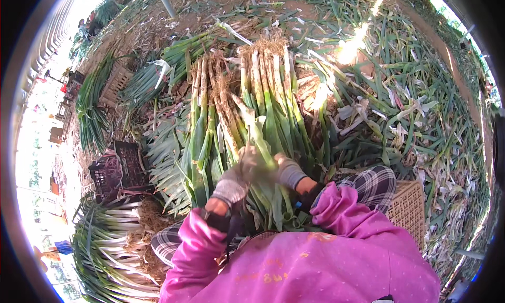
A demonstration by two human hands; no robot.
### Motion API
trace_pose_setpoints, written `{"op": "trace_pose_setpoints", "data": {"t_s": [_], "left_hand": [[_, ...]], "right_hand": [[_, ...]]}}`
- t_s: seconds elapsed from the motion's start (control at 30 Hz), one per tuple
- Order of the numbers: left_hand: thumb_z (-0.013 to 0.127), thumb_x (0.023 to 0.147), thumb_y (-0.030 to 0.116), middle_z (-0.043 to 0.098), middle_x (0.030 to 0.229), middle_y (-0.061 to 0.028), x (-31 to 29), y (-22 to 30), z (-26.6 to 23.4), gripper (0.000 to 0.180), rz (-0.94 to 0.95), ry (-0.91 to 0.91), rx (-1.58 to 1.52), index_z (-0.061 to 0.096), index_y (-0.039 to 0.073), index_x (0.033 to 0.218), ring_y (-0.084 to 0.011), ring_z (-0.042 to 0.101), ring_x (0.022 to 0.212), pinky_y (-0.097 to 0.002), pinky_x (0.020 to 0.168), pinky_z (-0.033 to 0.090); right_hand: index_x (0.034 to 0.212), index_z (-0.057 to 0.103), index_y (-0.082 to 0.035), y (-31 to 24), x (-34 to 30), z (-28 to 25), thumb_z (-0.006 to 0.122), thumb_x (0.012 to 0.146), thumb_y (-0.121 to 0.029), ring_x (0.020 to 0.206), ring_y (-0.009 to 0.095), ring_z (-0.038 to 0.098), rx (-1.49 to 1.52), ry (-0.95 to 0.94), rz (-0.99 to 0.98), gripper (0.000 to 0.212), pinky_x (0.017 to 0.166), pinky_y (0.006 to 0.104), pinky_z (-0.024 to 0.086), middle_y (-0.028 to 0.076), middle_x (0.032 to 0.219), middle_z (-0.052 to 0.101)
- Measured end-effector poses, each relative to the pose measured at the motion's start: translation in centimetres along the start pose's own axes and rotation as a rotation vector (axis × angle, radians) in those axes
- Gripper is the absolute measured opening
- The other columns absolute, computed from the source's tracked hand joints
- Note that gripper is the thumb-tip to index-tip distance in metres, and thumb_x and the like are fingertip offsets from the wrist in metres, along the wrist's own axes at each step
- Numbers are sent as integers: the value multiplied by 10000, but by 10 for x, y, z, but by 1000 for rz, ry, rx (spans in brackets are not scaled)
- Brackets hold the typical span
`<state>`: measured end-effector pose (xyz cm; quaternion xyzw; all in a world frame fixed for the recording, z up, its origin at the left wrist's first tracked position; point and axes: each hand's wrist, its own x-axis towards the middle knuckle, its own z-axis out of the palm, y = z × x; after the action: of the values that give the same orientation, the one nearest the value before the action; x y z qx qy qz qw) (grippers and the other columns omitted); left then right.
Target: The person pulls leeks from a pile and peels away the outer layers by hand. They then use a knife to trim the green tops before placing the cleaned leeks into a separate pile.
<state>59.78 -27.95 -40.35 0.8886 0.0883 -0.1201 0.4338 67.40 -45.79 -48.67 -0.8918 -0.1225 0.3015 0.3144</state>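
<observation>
In my lap and in front of me lie long leeks [271,95], roots pointing away and green leaves toward me. One leek [255,126] with a loose outer leaf slants across the pile and runs down between my hands. My left hand [243,169], in a grey glove, is closed at its green part, with the fingers blurred by motion. On its other side my right hand [288,172], also gloved, is closed against the same stalk. The spot where the hands meet the leaves is smeared.
Trimmed leeks with white stems [113,240] are stacked at the lower left, near a dark plastic crate [123,166]. More leeks [94,103] lean by a tan crate [115,84]. Leaf waste [421,124] covers the ground on the right. A woven basket [407,208] stands beside me.
</observation>
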Motion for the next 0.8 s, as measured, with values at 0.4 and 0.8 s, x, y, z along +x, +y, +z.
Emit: {"op": "trace_pose_setpoints", "data": {"t_s": [0.4, 0.8], "left_hand": [[563, 796, 358, 648, 905, -218, 182, -68, -17, 423, -362, 14, 271, 628, -17, 980, -317, 650, 848, -377, 730, 518], [545, 850, 255, 619, 839, -229, -52, 6, 5, 330, 23, -147, -65, 531, 6, 1067, -348, 624, 780, -432, 699, 495]], "right_hand": [[1141, 489, 33, 9, -64, -13, 627, 681, -281, 896, 406, 588, 6, -24, -68, 574, 787, 424, 472, 285, 935, 596], [1022, 557, 24, 31, -65, -8, 654, 715, -130, 755, 188, 575, 652, -32, 17, 357, 689, 311, 475, 98, 852, 620]]}}
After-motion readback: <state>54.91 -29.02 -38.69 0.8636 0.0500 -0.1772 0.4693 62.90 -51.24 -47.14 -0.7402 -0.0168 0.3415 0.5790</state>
